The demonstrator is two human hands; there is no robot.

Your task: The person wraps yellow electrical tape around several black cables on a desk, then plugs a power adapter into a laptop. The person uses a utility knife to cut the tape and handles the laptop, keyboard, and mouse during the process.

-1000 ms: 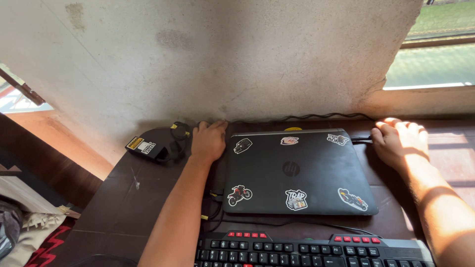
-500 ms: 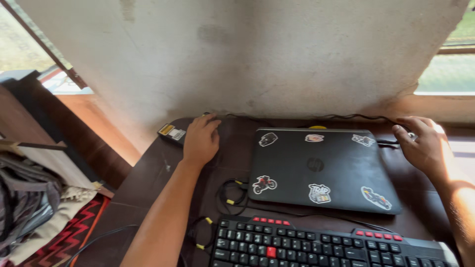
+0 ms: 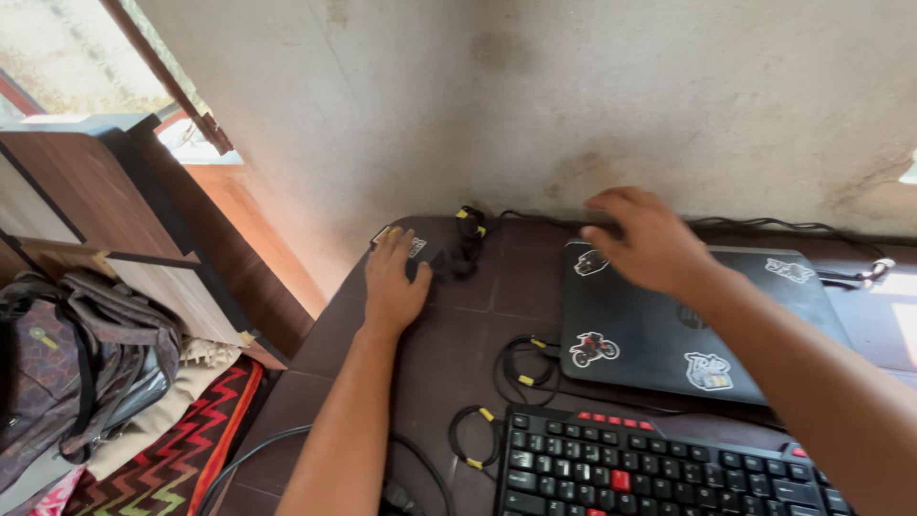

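Observation:
My left hand (image 3: 394, 285) rests palm down on a black power adapter (image 3: 420, 254) with a label, at the far left corner of the dark table (image 3: 449, 344). A coiled black cable with yellow ties (image 3: 470, 229) lies just right of it. My right hand (image 3: 648, 239) hovers, fingers spread, over the far left corner of a shut black laptop (image 3: 688, 330) covered with stickers, holding nothing. A black cable (image 3: 764, 227) runs along the wall behind the laptop.
A black keyboard with red keys (image 3: 659, 468) lies at the near edge. Two small coiled cables (image 3: 521, 368) sit between keyboard and laptop. A wooden shelf (image 3: 115, 239), a backpack (image 3: 76, 363) and a zigzag cloth (image 3: 172, 449) are left of the table.
My view has swung left. My left hand moved left onto the adapter. My right hand left the laptop's right side and crossed to its far left corner.

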